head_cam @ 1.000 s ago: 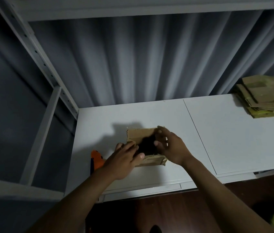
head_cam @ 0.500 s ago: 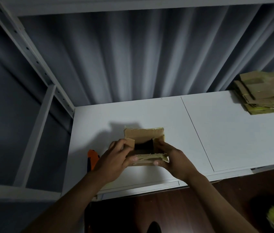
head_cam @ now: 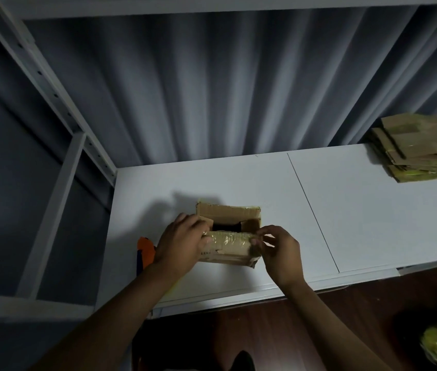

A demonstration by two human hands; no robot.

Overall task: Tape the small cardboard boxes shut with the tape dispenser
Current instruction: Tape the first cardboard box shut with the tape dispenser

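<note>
— Two hands on it; what changed?

— Since a second ago you've folded the near flap over. At eight o'clock lies the orange tape dispenser [head_cam: 145, 250], untouched. Your left hand [head_cam: 182, 241] grips the small brown cardboard box [head_cam: 228, 236] at table centre; your right hand [head_cam: 279, 250] pinches its three o'clock end. Far flap stands open, so taping waits.

box [head_cam: 228, 250]: brown | tape dispenser [head_cam: 145, 250]: orange; blue | shelf [head_cam: 372, 215]: white | curtain [head_cam: 212, 89]: grey

Storeroom: metal shelving [head_cam: 51, 84], flattened cardboard stack [head_cam: 423, 148], grey curtain [head_cam: 212, 84].
</note>
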